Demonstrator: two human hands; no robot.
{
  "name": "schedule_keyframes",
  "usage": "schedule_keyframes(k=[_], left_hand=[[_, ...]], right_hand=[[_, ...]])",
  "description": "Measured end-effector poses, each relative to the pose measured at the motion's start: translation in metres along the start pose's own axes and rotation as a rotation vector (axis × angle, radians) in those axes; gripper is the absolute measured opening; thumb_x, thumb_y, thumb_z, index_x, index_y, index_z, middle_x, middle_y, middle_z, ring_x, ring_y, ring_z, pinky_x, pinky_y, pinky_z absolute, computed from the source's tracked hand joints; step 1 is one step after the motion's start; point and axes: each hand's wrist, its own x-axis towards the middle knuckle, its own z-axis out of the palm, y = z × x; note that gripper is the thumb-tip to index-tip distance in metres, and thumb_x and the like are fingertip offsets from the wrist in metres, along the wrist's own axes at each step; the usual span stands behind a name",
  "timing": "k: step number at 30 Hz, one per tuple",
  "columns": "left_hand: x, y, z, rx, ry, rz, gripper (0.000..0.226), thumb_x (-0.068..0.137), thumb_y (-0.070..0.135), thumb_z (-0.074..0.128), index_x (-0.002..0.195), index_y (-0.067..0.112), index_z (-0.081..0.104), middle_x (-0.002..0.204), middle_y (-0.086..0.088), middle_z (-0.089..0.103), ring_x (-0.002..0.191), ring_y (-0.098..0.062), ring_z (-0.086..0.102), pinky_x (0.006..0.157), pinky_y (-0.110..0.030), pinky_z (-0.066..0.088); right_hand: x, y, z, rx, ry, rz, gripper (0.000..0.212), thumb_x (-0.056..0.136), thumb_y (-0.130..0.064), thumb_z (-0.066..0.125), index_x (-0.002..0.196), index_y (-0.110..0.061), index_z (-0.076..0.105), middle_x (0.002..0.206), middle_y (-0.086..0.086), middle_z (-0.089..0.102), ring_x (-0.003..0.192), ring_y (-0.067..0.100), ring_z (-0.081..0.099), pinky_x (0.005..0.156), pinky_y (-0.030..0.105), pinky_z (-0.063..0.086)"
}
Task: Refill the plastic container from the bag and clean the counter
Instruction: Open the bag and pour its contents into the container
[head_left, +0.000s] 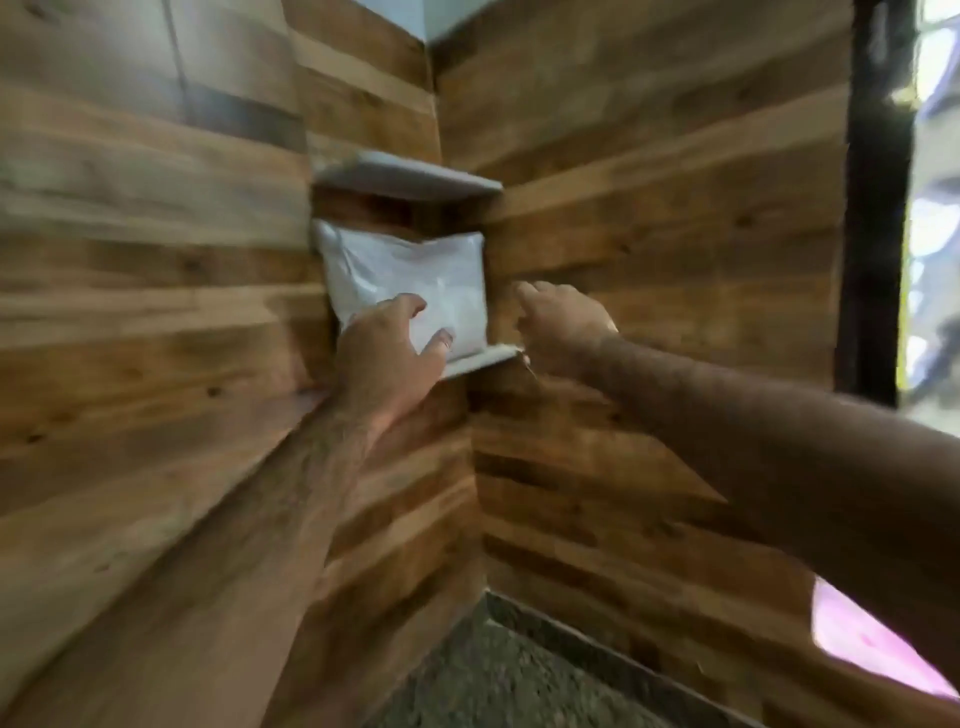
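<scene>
Left hand (387, 353) on bag (405, 280) — white powder inside.

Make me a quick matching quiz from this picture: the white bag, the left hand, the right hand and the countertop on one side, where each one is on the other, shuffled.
Things:
1. white bag
2. left hand
3. right hand
4. countertop

Places:
A. beside the lower corner shelf, at the right wall
B. bottom of the view, speckled grey
C. standing between the two corner shelves
D. spread over the bag's lower front

Pairs: 1-C, 2-D, 3-A, 4-B
</scene>
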Motion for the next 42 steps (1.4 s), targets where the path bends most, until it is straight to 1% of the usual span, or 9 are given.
schedule_keyframes(k=[6,9,12,19,23,28,33,39,42], left_hand=[[0.100,-0.068,-0.036,-0.056,0.377,-0.358,0.066,0.083,0.053,0.076,0.137,0.019,0.062,0.143,-0.008,0.059,0.134,-0.037,0.051,0.110,-0.045,0.045],[0.134,-0.089,-0.040,0.070,0.196,-0.426,0.070,0.074,0.065,0.068,0.127,0.020,0.067,0.132,-0.008,0.068,0.126,-0.038,0.060,0.105,-0.043,0.051],[0.156,-0.095,-0.038,0.084,0.049,-0.387,0.046,0.077,0.059,0.069,0.093,0.017,0.074,0.102,-0.004,0.078,0.101,-0.033,0.072,0.081,-0.033,0.057],[0.182,-0.101,-0.022,0.058,-0.045,-0.289,0.025,0.087,0.041,0.076,0.092,0.017,0.078,0.096,-0.001,0.077,0.089,-0.025,0.071,0.068,-0.028,0.047],[0.184,-0.094,-0.017,0.084,0.007,-0.273,0.017,0.097,0.033,0.075,0.102,0.019,0.083,0.099,-0.001,0.078,0.085,-0.021,0.064,0.066,-0.026,0.044],[0.187,-0.080,-0.021,0.099,0.081,-0.288,0.014,0.099,0.029,0.074,0.101,0.020,0.083,0.098,0.000,0.079,0.080,-0.018,0.065,0.051,-0.025,0.036],[0.177,-0.053,-0.041,0.046,0.157,-0.215,0.019,0.101,0.032,0.072,0.091,0.019,0.083,0.086,0.001,0.077,0.076,-0.019,0.068,0.059,-0.027,0.043],[0.123,0.007,-0.073,-0.010,0.104,-0.138,0.039,0.098,0.035,0.072,0.066,0.012,0.071,0.063,0.001,0.067,0.063,-0.023,0.064,0.055,-0.030,0.047],[0.062,0.044,-0.077,-0.041,0.008,-0.091,0.047,0.098,0.040,0.070,0.060,0.013,0.065,0.058,0.002,0.064,0.062,-0.024,0.063,0.056,-0.030,0.048]], right_hand=[[0.138,-0.025,0.015,-0.041,0.080,-0.003,0.053,0.111,-0.025,0.047,0.162,-0.021,0.032,0.143,0.015,0.057,0.126,0.041,0.062,0.097,0.052,0.055],[0.187,-0.034,0.029,-0.115,-0.054,0.010,0.053,0.112,-0.026,0.042,0.164,-0.018,0.030,0.148,0.017,0.059,0.131,0.039,0.061,0.105,0.049,0.050],[0.219,-0.041,0.041,-0.129,-0.239,0.019,0.053,0.110,-0.020,0.048,0.162,-0.012,0.037,0.151,0.022,0.056,0.137,0.042,0.056,0.112,0.049,0.046],[0.261,-0.027,0.076,0.035,-0.104,0.006,0.023,0.111,-0.017,0.050,0.127,-0.014,0.066,0.126,0.010,0.070,0.108,0.030,0.069,0.094,0.043,0.062],[0.260,-0.027,0.081,0.155,-0.007,0.054,0.023,0.109,-0.016,0.052,0.121,-0.018,0.071,0.115,0.004,0.071,0.097,0.025,0.069,0.083,0.039,0.064],[0.250,-0.036,0.059,0.192,0.029,0.186,0.030,0.106,-0.018,0.048,0.121,-0.012,0.074,0.118,0.012,0.072,0.110,0.037,0.070,0.099,0.052,0.060],[0.223,-0.032,0.011,0.151,0.076,0.195,0.032,0.105,-0.019,0.047,0.121,-0.015,0.074,0.120,0.012,0.073,0.111,0.037,0.071,0.097,0.051,0.061],[0.144,-0.017,-0.049,0.116,0.044,0.160,0.024,0.104,-0.021,0.050,0.096,-0.025,0.073,0.095,0.005,0.073,0.074,0.024,0.069,0.053,0.027,0.052],[0.081,0.000,-0.062,0.064,-0.083,0.159,0.024,0.101,-0.014,0.054,0.092,-0.027,0.073,0.090,0.002,0.074,0.076,0.020,0.069,0.056,0.023,0.048]])
